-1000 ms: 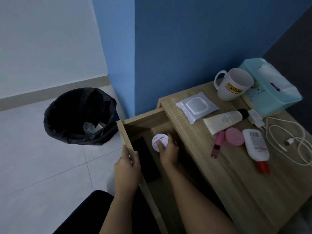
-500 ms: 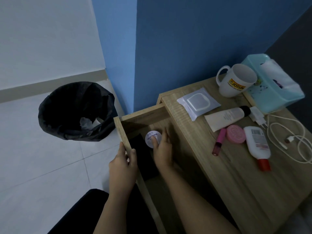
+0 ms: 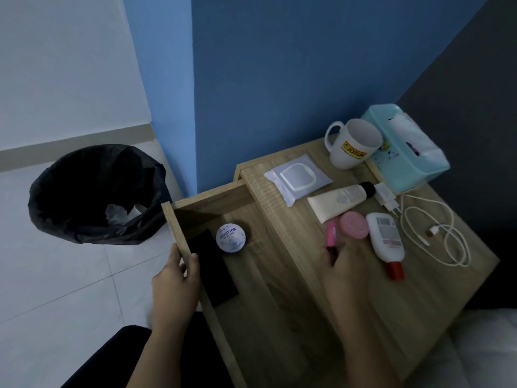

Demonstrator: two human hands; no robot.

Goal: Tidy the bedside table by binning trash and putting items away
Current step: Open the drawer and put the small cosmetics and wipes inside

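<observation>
Now the white jar [image 3: 231, 238] sits alone on the floor of the open drawer [image 3: 179, 219], label up, just beside a flat black item [image 3: 212, 267]. Our right hand [image 3: 349, 264] was on it there 0.5 s ago. Since then it has crossed to the bedside table [image 3: 419, 289] and lies over the near end of the pink lip tube [image 3: 332, 233], close to the pink tin [image 3: 354, 228] and the red-capped bottle [image 3: 386, 239]. Its fingertips are blurred, so we cannot tell whether they have closed on the tube.

Our left hand [image 3: 174, 278] grips the drawer's front panel, thumb outside, fingers hooked over the edge.

So 1 more item is stowed, and we judge the tube to be next. The cream tube [image 3: 338, 201], wipes pack [image 3: 298, 180], mug [image 3: 354, 144] and charger cable [image 3: 436, 233] wait on top. The bin [image 3: 95, 194] stands on the floor to the left.
</observation>
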